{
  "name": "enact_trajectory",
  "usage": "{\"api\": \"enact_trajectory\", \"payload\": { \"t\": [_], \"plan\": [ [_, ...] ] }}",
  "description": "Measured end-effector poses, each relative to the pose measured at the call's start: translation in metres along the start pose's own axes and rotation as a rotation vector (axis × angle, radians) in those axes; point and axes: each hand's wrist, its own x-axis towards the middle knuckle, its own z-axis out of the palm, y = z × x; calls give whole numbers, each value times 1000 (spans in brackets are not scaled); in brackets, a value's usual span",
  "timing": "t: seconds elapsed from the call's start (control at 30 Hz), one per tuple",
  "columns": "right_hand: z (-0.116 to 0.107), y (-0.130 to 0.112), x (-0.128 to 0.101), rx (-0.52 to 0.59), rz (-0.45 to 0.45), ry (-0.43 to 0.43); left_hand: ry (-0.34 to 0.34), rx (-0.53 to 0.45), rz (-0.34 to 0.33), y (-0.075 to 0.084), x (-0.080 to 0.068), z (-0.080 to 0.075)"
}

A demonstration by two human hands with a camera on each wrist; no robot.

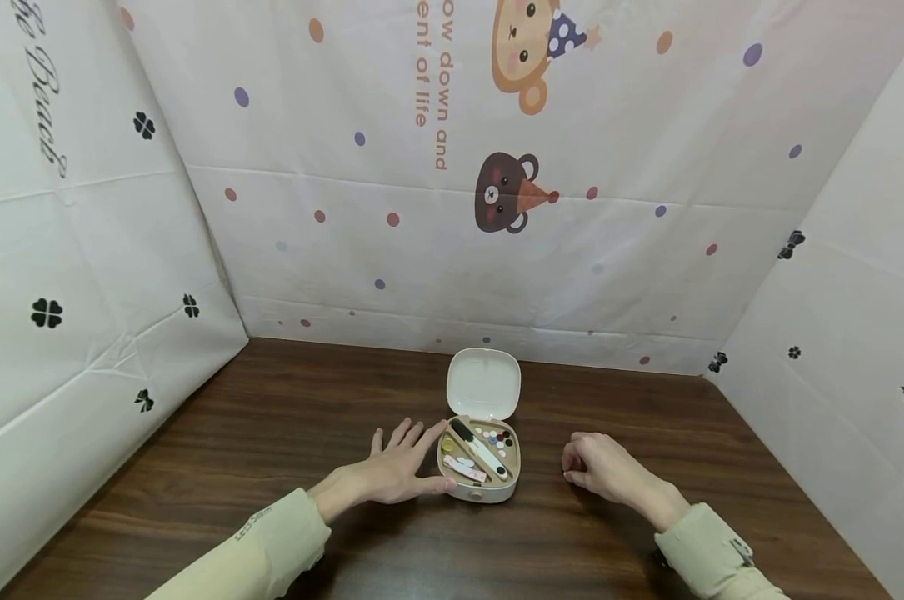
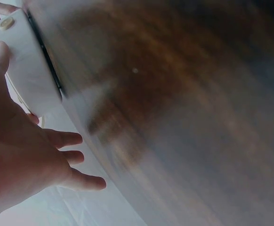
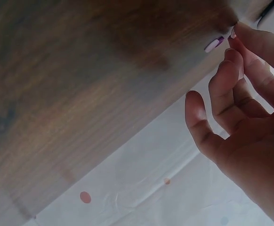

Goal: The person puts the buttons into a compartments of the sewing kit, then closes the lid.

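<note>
A small sewing kit box (image 1: 480, 493) stands on the table with its white lid (image 1: 484, 383) raised. Inside lie black-and-white snips (image 1: 487, 457), several coloured buttons (image 1: 500, 438), a pink-and-white strip (image 1: 464, 469) and a round yellow piece (image 1: 447, 444). My left hand (image 1: 399, 472) spreads its fingers at the box's left side, thumb at the front corner and index finger at the back. Right of the box, my right hand (image 1: 609, 469) pinches a tiny whitish thing (image 3: 233, 34) between thumb and index finger; its kind cannot be made out. A purple-and-white piece (image 3: 213, 45) shows beside those fingertips.
The dark wooden table (image 1: 332, 383) reaches back to a white printed sheet (image 1: 392, 275) with dots and bears. More white sheets hang at the left (image 1: 107, 358) and right (image 1: 834, 375) sides.
</note>
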Motion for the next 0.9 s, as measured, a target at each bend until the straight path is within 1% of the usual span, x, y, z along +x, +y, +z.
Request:
{"api": "enact_trajectory", "payload": {
  "t": [0.13, 0.37, 0.5, 0.67, 0.9],
  "plan": [
    [0, 0, 0, 9, 1, -5, -2, 0, -2, 1, 0, 0],
    [0, 0, -1, -39, -14, 9, -5, -6, -2, 1, 0, -1],
    [0, -1, -1, -41, -9, 7, -5, -11, -2, 1, 0, -1],
    [-3, -1, 0, 11, -2, -13, -6, -14, -1, 1, 0, -1],
    [-6, 1, 6, 155, 19, -48, -3, -6, 0, 0, 0, 0]
  ]
}}
